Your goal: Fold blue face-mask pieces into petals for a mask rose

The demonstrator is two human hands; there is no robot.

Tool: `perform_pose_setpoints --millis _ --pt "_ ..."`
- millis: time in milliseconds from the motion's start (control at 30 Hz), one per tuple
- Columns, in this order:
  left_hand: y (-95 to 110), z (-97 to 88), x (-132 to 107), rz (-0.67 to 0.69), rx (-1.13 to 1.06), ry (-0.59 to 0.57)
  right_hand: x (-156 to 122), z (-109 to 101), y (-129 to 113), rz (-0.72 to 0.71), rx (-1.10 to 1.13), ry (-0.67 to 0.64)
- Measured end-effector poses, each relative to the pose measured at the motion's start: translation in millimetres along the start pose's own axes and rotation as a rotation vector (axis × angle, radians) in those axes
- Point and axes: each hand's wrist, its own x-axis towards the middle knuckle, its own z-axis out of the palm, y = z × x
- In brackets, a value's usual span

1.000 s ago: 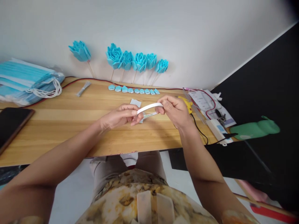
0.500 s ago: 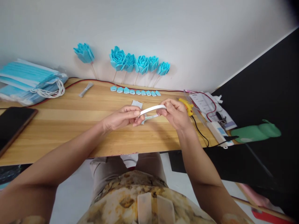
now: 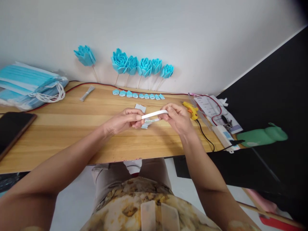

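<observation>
A narrow white tape roll point(image 3: 154, 114), a thin ring with green print on its inner face, is held above the wooden table between my two hands. The fingers of my left hand point(image 3: 124, 121) pinch its left end, thumb on top. At the right end, my right hand point(image 3: 178, 118) grips the ring between thumb and fingers. Pale blue fabric pieces point(image 3: 140, 108) lie on the table beneath the roll, partly hidden by it. Beyond my hands is a row of several small folded blue petals point(image 3: 135, 95).
Several blue fabric flowers point(image 3: 144, 67) on sticks stand against the wall. Stacked face masks point(image 3: 26, 78), a phone point(image 3: 14, 128) and a bundle of strips point(image 3: 87, 93) lie left. To the right are a yellow glue gun point(image 3: 191, 110), a power strip point(image 3: 225, 138) and a green bottle point(image 3: 262, 135).
The tape roll has tilted and now looks flatter, its right end a little lower. Both hands keep their hold on it, and the view has shifted slightly.
</observation>
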Motion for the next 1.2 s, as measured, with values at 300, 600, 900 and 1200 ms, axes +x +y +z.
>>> perform_pose_setpoints --millis 300,600,900,1200 --pt "-2 1.8 0 0.056 0.065 -0.010 -1 1 3 -0.022 0.079 -0.018" --pt "-7 -4.6 1 0.127 0.120 -0.005 -4 -10 13 -0.058 -0.221 0.094" --pt "-5 -12.0 5 0.205 0.097 0.086 -68 -101 18 0.195 -1.313 0.286" --pt "-12 -12.0 4 0.202 0.142 0.137 -71 -98 41 0.544 -1.523 0.267"
